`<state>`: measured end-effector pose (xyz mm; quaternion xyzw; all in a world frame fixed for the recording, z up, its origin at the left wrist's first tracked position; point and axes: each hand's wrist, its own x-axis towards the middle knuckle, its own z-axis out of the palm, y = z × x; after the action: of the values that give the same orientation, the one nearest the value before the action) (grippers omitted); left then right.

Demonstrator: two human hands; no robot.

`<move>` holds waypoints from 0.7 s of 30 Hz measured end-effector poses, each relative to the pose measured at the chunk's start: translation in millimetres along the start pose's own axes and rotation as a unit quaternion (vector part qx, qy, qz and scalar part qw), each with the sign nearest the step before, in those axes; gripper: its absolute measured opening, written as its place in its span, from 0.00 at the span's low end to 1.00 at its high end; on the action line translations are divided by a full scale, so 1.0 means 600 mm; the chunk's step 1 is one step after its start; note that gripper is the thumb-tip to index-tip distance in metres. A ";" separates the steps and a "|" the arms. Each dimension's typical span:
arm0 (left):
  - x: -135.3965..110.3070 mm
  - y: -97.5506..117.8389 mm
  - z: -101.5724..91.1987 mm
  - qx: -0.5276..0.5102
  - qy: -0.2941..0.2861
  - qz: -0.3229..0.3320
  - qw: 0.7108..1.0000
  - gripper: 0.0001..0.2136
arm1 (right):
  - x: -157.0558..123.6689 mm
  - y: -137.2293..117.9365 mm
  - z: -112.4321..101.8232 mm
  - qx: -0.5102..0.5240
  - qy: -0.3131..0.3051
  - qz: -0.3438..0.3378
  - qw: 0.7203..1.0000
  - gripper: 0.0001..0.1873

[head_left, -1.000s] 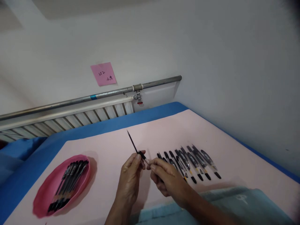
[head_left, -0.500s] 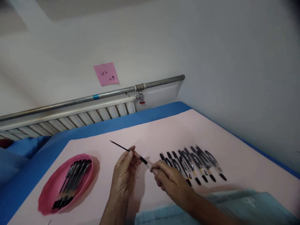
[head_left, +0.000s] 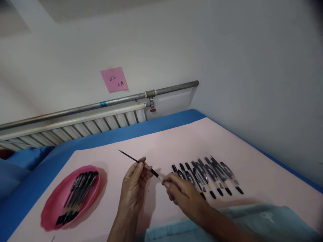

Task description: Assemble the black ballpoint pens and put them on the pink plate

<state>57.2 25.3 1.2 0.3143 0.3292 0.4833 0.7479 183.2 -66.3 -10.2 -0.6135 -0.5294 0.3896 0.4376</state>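
My left hand point(head_left: 133, 190) pinches a thin black pen refill point(head_left: 131, 158) near its middle, its tip pointing up and to the left. My right hand point(head_left: 180, 195) is closed too, pinching the refill's clear lower end. Both hands hover just above the pink sheet point(head_left: 176, 144). Right beside my right hand lies a row of several black pens point(head_left: 209, 173), side by side, with small loose parts near their lower ends. A pink oval dish point(head_left: 50, 215) at the left holds several more black pens point(head_left: 75, 198).
The pink sheet covers a blue table point(head_left: 151, 126) that meets white walls at the back and right. A radiator point(head_left: 70, 129) and a grey pipe point(head_left: 121, 99) run along the back wall under a pink note point(head_left: 114, 79). Light blue cloth point(head_left: 252, 222) lies at the near edge.
Over the last second the refill has swung from pointing steeply up to lying flatter, tip to the left. My left hand slid further along it. My head moved slightly.
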 end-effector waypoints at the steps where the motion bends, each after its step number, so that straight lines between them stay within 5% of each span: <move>1: 0.000 -0.001 0.000 0.002 0.000 0.001 1.000 0.12 | 0.000 0.000 0.000 -0.006 0.001 -0.003 1.000 0.11; 21: 0.001 0.001 -0.001 0.016 0.021 -0.006 1.000 0.12 | -0.003 0.003 -0.001 -0.063 0.011 -0.032 0.997 0.10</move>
<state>56.8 26.2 1.2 0.3144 0.3542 0.4797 0.7387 184.0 -68.2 -11.7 -0.6270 -0.5673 0.3348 0.4159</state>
